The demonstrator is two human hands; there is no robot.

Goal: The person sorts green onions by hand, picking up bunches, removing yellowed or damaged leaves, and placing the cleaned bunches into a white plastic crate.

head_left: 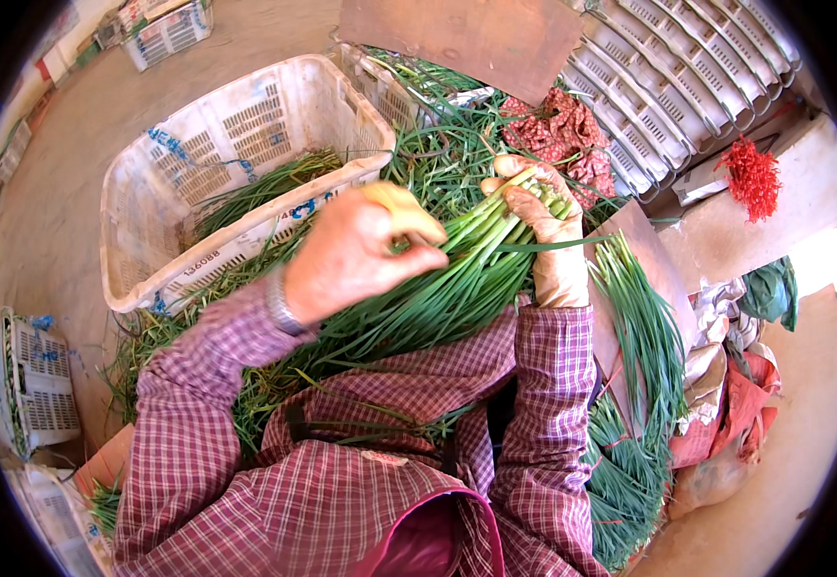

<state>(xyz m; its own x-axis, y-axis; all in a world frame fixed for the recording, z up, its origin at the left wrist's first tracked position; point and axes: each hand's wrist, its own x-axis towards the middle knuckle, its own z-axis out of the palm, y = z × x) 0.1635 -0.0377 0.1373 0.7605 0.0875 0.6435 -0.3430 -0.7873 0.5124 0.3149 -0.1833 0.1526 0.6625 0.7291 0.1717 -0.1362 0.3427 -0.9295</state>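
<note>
Mid-bundling, by the look of it: right hand (551, 216) is clamped round the pale root ends of a bunch of green chives (437, 298), held over the lap. Left hand (361, 252) pinches the leaves, thumb bandaged. Next move probably needs a tie, and those red bands (753, 178) sit well apart.

The white crate (245, 144) blocks the left, stacked trays (687, 67) the upper right; bare floor (72, 163) beyond lies open.

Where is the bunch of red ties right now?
In the head view, the red ties lie at upper right on a ledge, beside the stacked crates, right of the right hand.
</note>
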